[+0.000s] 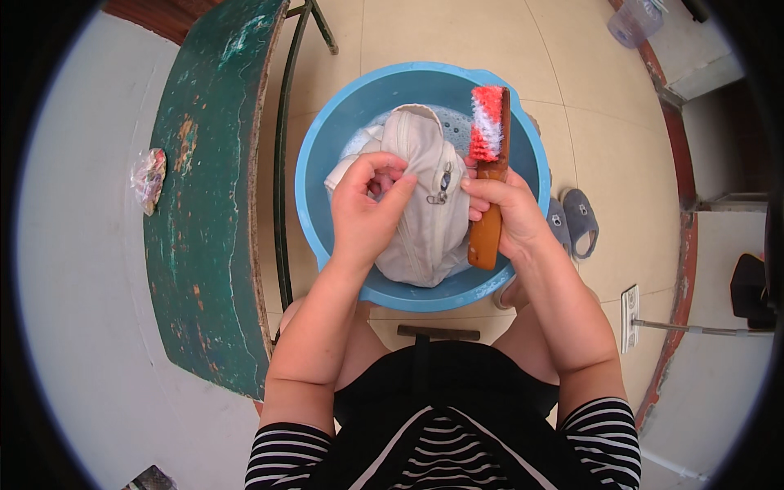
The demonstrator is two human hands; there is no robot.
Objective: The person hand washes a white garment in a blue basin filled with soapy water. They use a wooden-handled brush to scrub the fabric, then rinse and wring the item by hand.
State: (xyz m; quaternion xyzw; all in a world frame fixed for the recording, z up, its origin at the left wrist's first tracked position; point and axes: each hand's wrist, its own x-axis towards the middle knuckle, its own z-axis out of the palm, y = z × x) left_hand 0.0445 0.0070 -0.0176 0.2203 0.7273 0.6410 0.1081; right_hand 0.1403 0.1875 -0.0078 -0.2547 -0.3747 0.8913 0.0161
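Note:
A wet beige fabric bag (422, 233) with zippers lies bunched in a blue plastic basin (310, 202). My left hand (370, 205) is at the bag's left side, with thumb and forefinger pinching its cloth. In my right hand (511, 205) is a scrub brush (488, 226) with a wooden handle and red-and-white bristles. It stands nearly upright in the view, bristles at the top and facing left. The right thumb and fingertips also touch the bag's edge, beside a small zipper pull (438, 198). Soapy water (456, 125) shows behind the bag.
A worn green wooden table (208, 202) stands close on the left, a plastic packet (149, 180) on its far edge. Grey slippers (580, 223) lie right of the basin. Further right are a flat mop (629, 318) and, at the back, a clear plastic container (637, 23).

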